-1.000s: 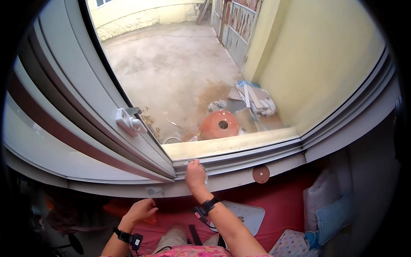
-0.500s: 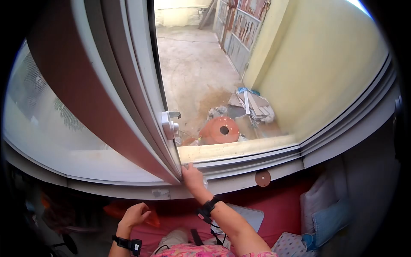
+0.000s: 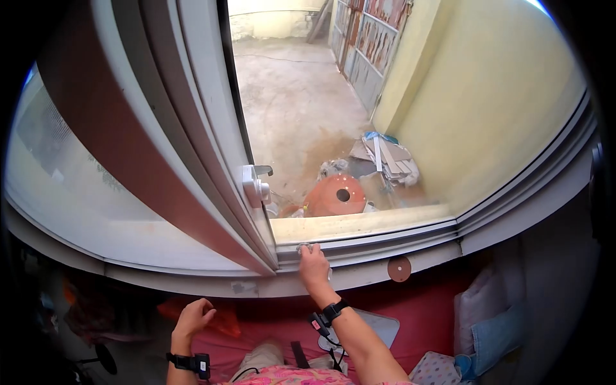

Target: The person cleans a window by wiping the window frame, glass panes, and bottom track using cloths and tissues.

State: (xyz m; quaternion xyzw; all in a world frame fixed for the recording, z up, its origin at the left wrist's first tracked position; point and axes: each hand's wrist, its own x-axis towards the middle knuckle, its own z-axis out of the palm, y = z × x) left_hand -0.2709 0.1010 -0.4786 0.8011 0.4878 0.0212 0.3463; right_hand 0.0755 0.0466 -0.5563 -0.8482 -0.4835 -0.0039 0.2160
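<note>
My right hand (image 3: 314,268) is closed round a small greyish cloth (image 3: 305,248), pressed on the metal window track (image 3: 378,244) just right of the sliding sash. Most of the cloth is hidden by the fingers. My left hand (image 3: 194,317) hangs below the sill at the left, its fingers loosely curled and apart, with nothing in them. The sliding window sash (image 3: 192,138) stands upright left of my right hand, with a white latch (image 3: 255,185) on its edge.
On the sill (image 3: 350,276) lies a round brown disc (image 3: 399,269). Below are a red-covered bed (image 3: 423,308), a white tray (image 3: 378,328), pillows (image 3: 497,333) and an orange bag (image 3: 224,319). Outside stand an orange round object (image 3: 333,196) and stacked boards (image 3: 388,158).
The sash has slid to the right from its place a second ago. My right hand moved left to the sash's foot, then back right along the track. My left hand stays low.
</note>
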